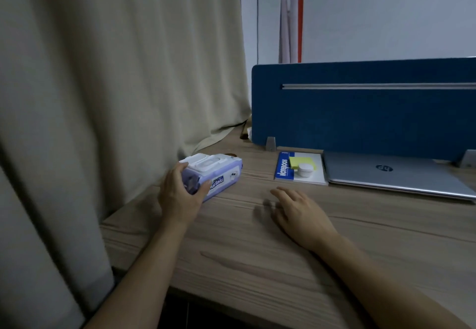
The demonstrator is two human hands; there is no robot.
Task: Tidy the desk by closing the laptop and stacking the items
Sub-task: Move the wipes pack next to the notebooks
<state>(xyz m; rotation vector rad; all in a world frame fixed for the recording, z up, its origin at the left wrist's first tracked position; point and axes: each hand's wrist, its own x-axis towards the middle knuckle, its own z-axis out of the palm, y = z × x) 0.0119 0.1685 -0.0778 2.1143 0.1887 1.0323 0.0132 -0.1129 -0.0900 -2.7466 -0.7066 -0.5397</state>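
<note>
One pack of wipes (215, 174), one notebook (300, 168) and one closed laptop (396, 174) are on the worktop (257, 251). The purple-and-white pack, lid up, lies at the left with its long axis running near-left to far-right. The left hand (180, 192) grips its near end; the right hand (298, 212) rests open and empty on the worktop.

**Around the Desk**

On our left we see a beige curtain (116, 84) hanging in heavy folds, its hem spilling onto the wooden surface at the far corner. Ahead of us stands a blue fabric divider panel (360, 115) with a thin metal rail (373, 86) running across it, held upright by small grey brackets (271, 144). Behind the panel, two pale poles (288, 27) and a red strip (300, 29) lean against the white wall (386, 11).
</note>
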